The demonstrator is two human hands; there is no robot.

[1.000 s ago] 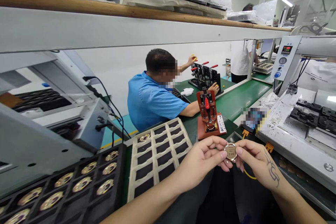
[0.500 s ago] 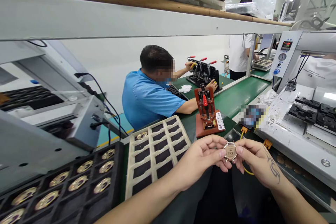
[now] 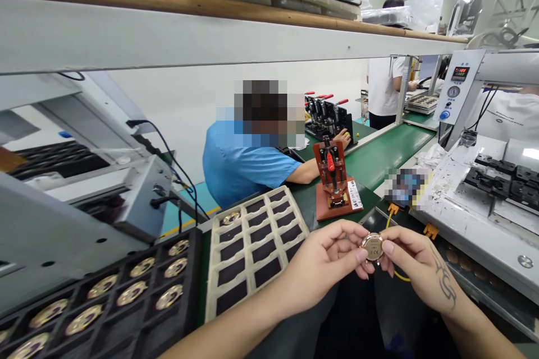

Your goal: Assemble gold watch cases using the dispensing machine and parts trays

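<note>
Both of my hands pinch a small round gold-coloured metal part [image 3: 372, 247] in front of me, above the green bench. My left hand [image 3: 324, 261] grips its left edge with thumb and fingertips. My right hand [image 3: 415, 270] holds its right edge, fingers curled under it. A thin yellow wire [image 3: 400, 277] hangs below my right hand. A red toggle-clamp fixture [image 3: 336, 182] stands on the bench just beyond the part.
A beige tray [image 3: 252, 247] with dark pockets holds one gold part at its far corner. A black tray [image 3: 105, 303] at the lower left carries several gold parts. A person in a blue shirt [image 3: 244, 160] works across the belt. A white machine [image 3: 475, 202] stands at the right.
The round part has been turned a little between my fingers and sits slightly lower. The person in blue has drawn a raised arm back from the clamps.
</note>
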